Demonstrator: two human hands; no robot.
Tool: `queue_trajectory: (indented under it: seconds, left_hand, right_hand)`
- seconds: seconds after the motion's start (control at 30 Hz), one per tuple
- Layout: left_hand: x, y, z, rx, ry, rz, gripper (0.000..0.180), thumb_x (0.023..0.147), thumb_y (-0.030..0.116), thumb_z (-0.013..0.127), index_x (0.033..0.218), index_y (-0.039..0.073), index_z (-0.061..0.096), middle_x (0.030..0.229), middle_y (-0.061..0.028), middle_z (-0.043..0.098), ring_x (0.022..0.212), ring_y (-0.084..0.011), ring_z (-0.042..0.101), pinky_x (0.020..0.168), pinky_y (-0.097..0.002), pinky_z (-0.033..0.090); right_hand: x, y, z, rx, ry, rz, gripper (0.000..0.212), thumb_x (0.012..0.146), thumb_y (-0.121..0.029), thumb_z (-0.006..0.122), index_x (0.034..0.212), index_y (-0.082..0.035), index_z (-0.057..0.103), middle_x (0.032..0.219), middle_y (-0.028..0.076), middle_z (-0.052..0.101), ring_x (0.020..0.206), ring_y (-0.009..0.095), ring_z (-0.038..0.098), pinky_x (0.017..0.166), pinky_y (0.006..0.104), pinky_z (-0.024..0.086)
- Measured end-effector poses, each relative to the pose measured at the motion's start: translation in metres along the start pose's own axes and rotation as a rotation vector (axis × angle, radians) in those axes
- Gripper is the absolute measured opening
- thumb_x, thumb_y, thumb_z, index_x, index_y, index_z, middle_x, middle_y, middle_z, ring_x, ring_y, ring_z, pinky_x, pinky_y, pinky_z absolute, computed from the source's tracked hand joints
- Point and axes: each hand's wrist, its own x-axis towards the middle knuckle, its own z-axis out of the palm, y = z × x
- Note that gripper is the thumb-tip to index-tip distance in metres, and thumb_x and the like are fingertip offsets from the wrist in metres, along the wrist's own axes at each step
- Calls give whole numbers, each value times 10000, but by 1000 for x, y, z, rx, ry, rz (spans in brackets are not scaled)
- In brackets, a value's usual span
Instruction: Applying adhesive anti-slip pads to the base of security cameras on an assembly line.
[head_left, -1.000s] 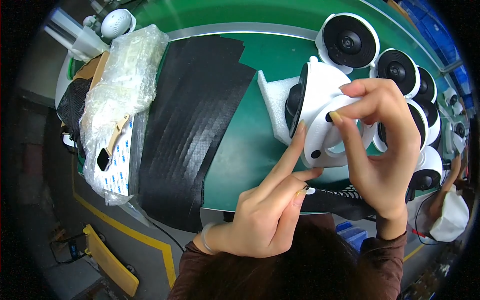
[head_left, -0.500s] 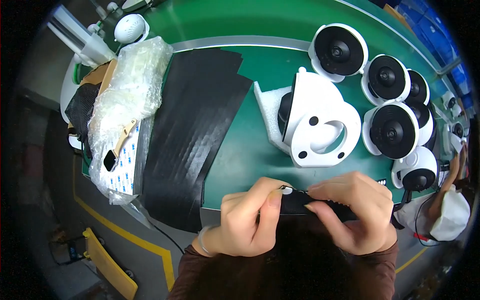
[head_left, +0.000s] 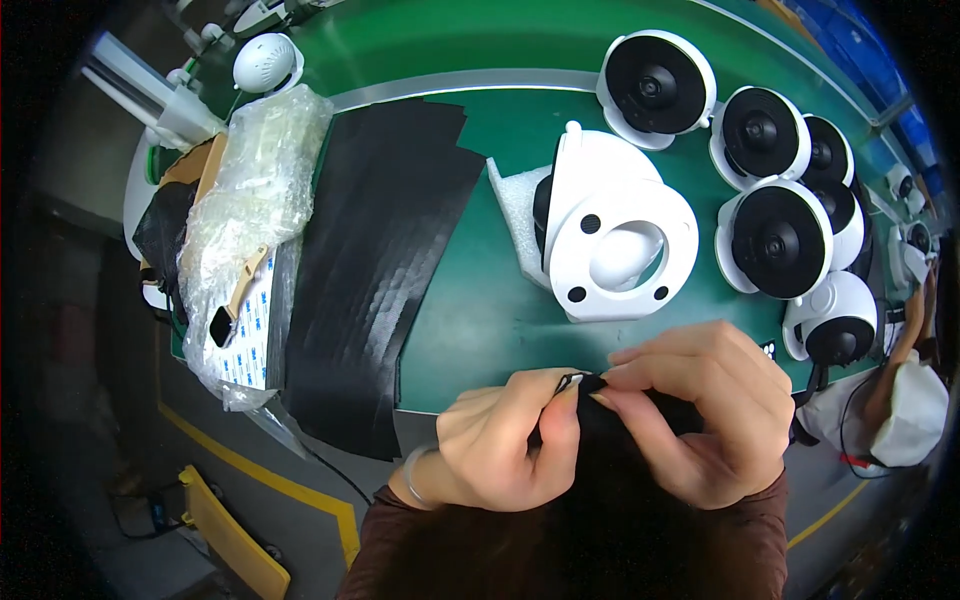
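Note:
My left hand [head_left: 505,440], a bracelet on its wrist, is closed in a pinch on a small black piece [head_left: 592,383] with a whitish tab at its left end. From the other side, my right hand [head_left: 705,410] pinches the same piece between thumb and fingers. What kind of thing it is I cannot make out, as the fingers hide part of it. Just beyond my hands, a white camera-like device [head_left: 615,170] rests on its side against a white foam piece [head_left: 520,225]. Its ring-shaped base [head_left: 680,225] faces me and carries three black round pads.
Long black sheets [head_left: 375,260] lie left of centre. Beside them are a bubble-wrapped bundle [head_left: 260,170] and a wristwatch [head_left: 225,325] on a printed sheet. Several similar white devices with black fronts [head_left: 780,245] crowd the right side. Another person's arm [head_left: 908,335] shows at far right.
Both hands have come closer together around the black piece, and less of it shows between them. My view has shifted slightly; the device and sheets stay in place on the table.

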Motion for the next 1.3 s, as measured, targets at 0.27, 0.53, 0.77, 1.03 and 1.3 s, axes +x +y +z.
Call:
queue_trajectory:
  seconds: [0.27,0.53,0.77,1.03,1.3]
  left_hand:
    - [-3,1,8,18,44,27,142,737,-18,575,873,-58,582,583,-67,562,405,-156,518,417,-224,409]
    - [-1,-3,10,87,57,90,126,729,-21,580,851,-54,575,650,-95,594,441,-173,547,435,-230,429]
    - [14,-15,12,129,94,135,105,740,-51,520,821,-48,587,827,-209,605,653,-230,621,542,-234,464]
    - [8,-11,7,-15,-91,-158,322,874,66,312,780,-100,571,940,-312,577,1111,-396,466,917,-402,382]
    - [7,-15,10,-31,-61,-98,377,922,155,315,781,-96,557,911,-316,586,1104,-385,470,917,-398,379]
  right_hand:
    - [-3,-12,1,-73,-9,168,172,609,29,674,746,-24,585,786,113,619,695,231,595,610,285,468]
    - [-2,-6,2,-21,-7,170,151,636,-4,679,745,-24,576,782,110,617,721,247,594,657,313,472]
    - [8,26,-19,8,258,436,60,774,12,535,797,66,549,936,161,610,819,166,572,763,257,438]
    - [15,43,-11,129,185,589,38,776,-6,589,792,28,588,804,68,613,738,104,559,699,208,444]
    - [15,45,-9,111,186,595,45,771,-11,601,796,27,594,786,53,598,708,95,548,654,195,446]
